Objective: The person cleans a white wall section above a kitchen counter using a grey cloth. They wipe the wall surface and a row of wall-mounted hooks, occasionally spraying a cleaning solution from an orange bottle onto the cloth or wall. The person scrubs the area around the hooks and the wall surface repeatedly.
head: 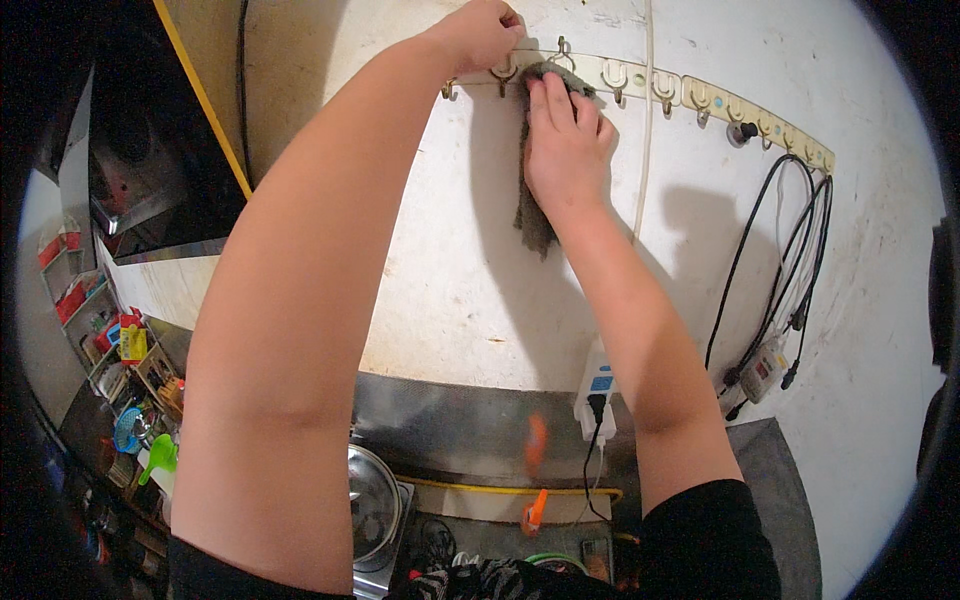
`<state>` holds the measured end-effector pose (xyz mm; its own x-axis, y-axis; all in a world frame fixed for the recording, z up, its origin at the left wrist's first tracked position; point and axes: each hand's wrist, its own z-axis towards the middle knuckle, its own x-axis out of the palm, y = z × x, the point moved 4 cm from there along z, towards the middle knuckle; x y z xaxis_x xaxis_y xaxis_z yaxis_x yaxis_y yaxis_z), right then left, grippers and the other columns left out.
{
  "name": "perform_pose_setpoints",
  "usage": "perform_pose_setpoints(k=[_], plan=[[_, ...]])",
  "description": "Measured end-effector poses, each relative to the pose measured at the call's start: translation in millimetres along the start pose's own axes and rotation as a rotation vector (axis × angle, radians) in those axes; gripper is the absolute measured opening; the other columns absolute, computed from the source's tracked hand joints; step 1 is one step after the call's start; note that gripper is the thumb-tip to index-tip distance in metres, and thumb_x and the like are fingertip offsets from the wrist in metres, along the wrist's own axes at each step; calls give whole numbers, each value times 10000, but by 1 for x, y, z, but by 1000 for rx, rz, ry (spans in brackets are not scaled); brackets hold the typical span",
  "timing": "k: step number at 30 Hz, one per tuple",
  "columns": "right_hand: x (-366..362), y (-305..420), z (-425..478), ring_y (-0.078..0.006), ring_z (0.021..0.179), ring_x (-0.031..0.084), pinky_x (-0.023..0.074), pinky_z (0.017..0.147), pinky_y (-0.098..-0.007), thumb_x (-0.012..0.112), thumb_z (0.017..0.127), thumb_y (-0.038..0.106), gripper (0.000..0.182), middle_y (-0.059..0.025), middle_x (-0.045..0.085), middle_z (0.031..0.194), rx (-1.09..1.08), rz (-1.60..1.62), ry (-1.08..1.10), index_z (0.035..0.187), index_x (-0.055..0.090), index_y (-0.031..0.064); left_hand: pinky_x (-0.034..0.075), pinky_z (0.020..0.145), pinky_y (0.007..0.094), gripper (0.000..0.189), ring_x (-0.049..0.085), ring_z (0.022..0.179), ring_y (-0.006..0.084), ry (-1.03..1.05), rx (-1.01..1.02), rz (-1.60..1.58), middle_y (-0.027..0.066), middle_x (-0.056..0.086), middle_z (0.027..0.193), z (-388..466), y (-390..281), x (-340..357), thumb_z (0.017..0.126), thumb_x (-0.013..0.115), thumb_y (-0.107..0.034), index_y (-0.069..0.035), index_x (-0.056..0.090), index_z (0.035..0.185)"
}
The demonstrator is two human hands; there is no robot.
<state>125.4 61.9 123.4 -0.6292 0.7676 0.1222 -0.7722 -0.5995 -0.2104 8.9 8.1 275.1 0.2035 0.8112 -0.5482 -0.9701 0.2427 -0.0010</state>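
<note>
My right hand (568,142) presses a dark grey-green cloth (536,217) against a cream hook rail (592,71) on the white wall; the cloth hangs down below my fingers. A metal hook (561,46) rises just above the cloth. My left hand (484,37) is at the rail's upper left edge, its fingers curled near the wall. Whether those fingers pinch anything is hidden.
Black cables (750,262) hang from hooks at the right. A white power strip (596,386) with a plug is lower on the wall. Below are a lidded pan (371,502) and an orange clip (535,512). Shelves of kitchen items stand at left, with a green scoop (159,457).
</note>
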Motion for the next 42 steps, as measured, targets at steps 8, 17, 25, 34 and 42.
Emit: perform_pose_setpoints(k=[8, 17, 25, 34, 42], plan=[[-3, -1, -5, -282, 1201, 488, 365, 1040, -463, 570, 947, 105, 420, -66, 540, 1362, 121, 152, 8, 1365, 567, 70, 537, 925, 414, 361, 682, 1038, 305, -34, -62, 7, 143, 709, 1112, 9, 19, 12, 932, 590, -358, -84, 715, 1132], [-21, -9, 18, -385, 1172, 470, 416, 1026, -459, 612, 967, 101, 465, -226, 506, 1261, 265, 239, -42, 1379, 496, -81, 498, 1017, 421, 339, 644, 1167, 257, -14, -115, 130, 39, 658, 1282, 6, 19, 9, 946, 538, -360, -202, 691, 1204], [-2, -15, 20, -352, 958, 600, 496, 858, -445, 677, 829, 85, 367, -150, 630, 959, 236, 168, -172, 1179, 667, -24, 472, 1041, 422, 343, 604, 1228, 229, 56, -194, 122, 15, 618, 1330, -4, 4, 4, 939, 547, -387, -238, 677, 1220], [5, -18, 12, -327, 859, 618, 518, 746, -441, 712, 778, 98, 257, -113, 623, 884, 160, 206, -302, 1024, 709, 23, 437, 1080, 435, 344, 596, 1234, 230, -4, -139, 109, 6, 601, 1335, -6, 8, 9, 933, 556, -391, -245, 672, 1222], [-2, -24, 12, -329, 861, 633, 523, 776, -432, 711, 777, 81, 229, -117, 658, 894, 72, 310, -292, 1000, 703, 29, 460, 1059, 434, 374, 620, 1204, 267, -73, -97, 128, 47, 620, 1344, -8, 0, 9, 935, 574, -392, -193, 675, 1235]])
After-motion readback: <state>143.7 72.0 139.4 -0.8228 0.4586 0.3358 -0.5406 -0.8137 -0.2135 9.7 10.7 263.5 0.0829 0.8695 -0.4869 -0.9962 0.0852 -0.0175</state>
